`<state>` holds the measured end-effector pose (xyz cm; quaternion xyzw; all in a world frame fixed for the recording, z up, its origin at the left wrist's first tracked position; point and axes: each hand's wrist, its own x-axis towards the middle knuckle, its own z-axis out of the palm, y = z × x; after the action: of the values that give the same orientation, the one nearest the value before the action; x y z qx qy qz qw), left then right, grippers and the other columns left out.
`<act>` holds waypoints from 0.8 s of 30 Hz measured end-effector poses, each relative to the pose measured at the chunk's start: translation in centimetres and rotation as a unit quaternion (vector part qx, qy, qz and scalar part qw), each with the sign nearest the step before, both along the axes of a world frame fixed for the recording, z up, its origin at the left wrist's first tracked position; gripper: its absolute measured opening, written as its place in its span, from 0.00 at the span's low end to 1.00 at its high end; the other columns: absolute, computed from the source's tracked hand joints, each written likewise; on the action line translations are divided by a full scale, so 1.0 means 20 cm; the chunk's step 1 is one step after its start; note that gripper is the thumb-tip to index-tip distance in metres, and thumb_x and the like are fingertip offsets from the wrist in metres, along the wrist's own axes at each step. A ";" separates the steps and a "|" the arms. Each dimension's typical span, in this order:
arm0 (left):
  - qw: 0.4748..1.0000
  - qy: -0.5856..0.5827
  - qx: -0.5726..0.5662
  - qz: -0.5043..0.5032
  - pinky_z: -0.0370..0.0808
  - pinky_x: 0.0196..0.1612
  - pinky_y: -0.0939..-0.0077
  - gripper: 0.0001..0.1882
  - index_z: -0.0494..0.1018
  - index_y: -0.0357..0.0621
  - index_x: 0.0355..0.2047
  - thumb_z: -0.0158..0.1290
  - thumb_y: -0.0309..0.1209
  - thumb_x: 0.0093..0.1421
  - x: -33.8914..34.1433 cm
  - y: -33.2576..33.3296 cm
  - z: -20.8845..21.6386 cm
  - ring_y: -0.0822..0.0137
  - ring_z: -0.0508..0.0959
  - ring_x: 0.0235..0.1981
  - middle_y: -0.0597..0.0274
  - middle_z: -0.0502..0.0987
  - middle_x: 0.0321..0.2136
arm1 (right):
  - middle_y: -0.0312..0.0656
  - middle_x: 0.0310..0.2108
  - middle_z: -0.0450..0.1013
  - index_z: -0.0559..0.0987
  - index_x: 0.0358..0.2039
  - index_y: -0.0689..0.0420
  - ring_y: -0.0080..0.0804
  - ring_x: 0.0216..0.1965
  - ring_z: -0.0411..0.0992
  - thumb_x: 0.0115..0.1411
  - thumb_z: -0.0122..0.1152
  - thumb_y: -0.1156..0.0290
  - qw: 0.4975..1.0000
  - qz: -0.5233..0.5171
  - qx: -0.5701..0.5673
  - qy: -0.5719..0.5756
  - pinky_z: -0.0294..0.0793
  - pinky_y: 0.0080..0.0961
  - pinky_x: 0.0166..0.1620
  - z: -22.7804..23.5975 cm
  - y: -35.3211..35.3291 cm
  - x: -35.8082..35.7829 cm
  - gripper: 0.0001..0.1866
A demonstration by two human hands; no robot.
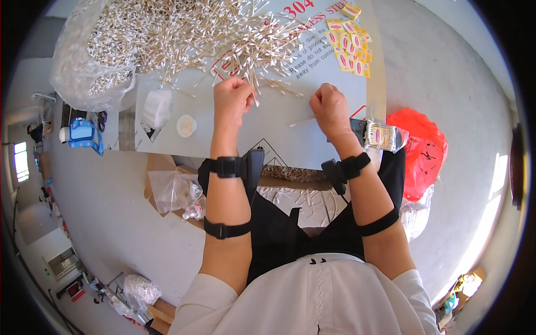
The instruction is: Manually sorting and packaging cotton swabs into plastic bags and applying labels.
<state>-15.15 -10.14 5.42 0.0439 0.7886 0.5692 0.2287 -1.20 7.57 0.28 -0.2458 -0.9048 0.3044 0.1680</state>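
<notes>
Both my hands are over a grey sheet-covered table (178, 144). My left hand (233, 99) is closed beside the near edge of a big loose pile of cotton swabs (162, 36). A cotton swab (257, 102) shows at its fingertips; whether the fingers grip it I cannot tell. To the right, my right hand (330, 109) is curled into a loose fist, and what it holds, if anything, is hidden. A single cotton swab (300, 121) points toward it from the left, and its far end is out of sight by the hand.
A clear plastic bag (72, 61) spills the pile at left; a clear tub (158, 108) and round white lid (187, 126) lie nearer. Yellow packets (350, 47) lie far right. A filled swab pack (382, 136) and red bag (419, 148) are right; an open carton (167, 190) is below.
</notes>
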 end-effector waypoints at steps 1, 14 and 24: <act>0.994 -0.082 0.065 -0.015 0.68 0.20 0.76 0.01 0.74 0.35 0.23 0.54 0.20 0.50 0.05 -0.02 0.05 0.75 0.70 0.17 0.65 0.75 0.17 | 0.50 0.26 0.75 0.73 0.23 0.62 0.49 0.28 0.75 0.53 0.58 0.74 0.998 -0.012 -0.060 0.005 0.75 0.42 0.34 0.03 0.02 0.02 0.06; 0.953 0.090 -0.074 -0.279 0.71 0.30 0.74 0.01 0.76 0.37 0.28 0.56 0.22 0.53 0.59 -0.13 -0.05 0.68 0.74 0.23 0.58 0.75 0.19 | 0.47 0.26 0.71 0.76 0.28 0.61 0.48 0.29 0.74 0.52 0.62 0.79 0.953 0.237 -0.188 -0.029 0.73 0.34 0.33 0.21 -0.15 0.57 0.03; 0.880 0.398 -0.220 -0.141 0.73 0.46 0.65 0.22 0.77 0.47 0.45 0.59 0.17 0.48 0.02 -0.04 -0.13 0.55 0.74 0.43 0.57 0.72 0.39 | 0.48 0.38 0.72 0.75 0.39 0.60 0.47 0.35 0.73 0.51 0.67 0.73 0.985 0.064 -0.149 0.058 0.74 0.38 0.39 0.20 -0.14 0.19 0.15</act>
<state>-14.77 -10.89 2.86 0.3254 0.9036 0.2775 -0.0226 2.54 4.80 4.21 -0.1913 -0.8519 0.4599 0.1617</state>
